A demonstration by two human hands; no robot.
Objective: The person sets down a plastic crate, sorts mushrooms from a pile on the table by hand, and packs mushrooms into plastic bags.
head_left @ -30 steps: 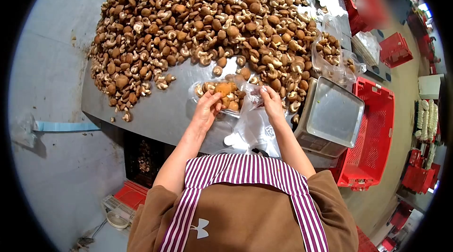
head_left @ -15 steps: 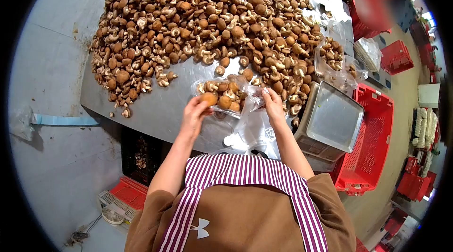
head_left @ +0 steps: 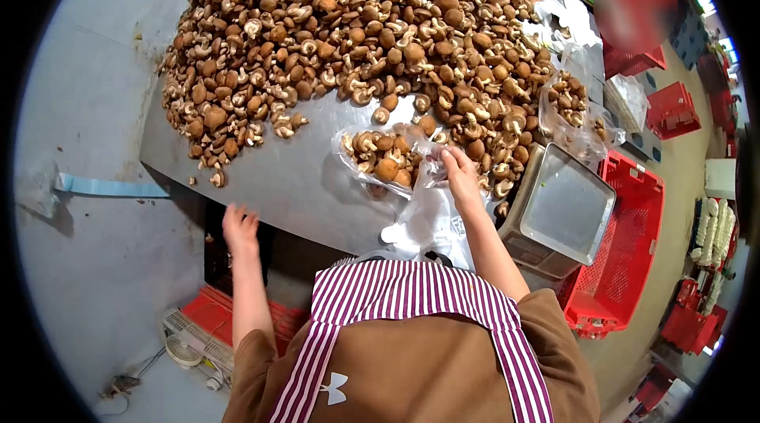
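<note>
My left hand is off the table's front-left edge, above a dark crate. Its fingers are apart and nothing shows in them. My right hand pinches the rim of a clear plastic bag lying on the metal table. Several brown shiitake mushrooms sit inside the bag, whose mouth faces left. Behind it rises a large heap of shiitake mushrooms, caps and pale stems mixed.
A scale with a metal pan stands right of my right hand, beside a red crate. Another filled bag lies behind the scale. Blue tape sticks out at left. A blurred person in red is at upper right.
My left hand has moved left and down from the bag to beyond the table edge, and the mushroom it held is no longer in it. My right hand still grips the bag.
</note>
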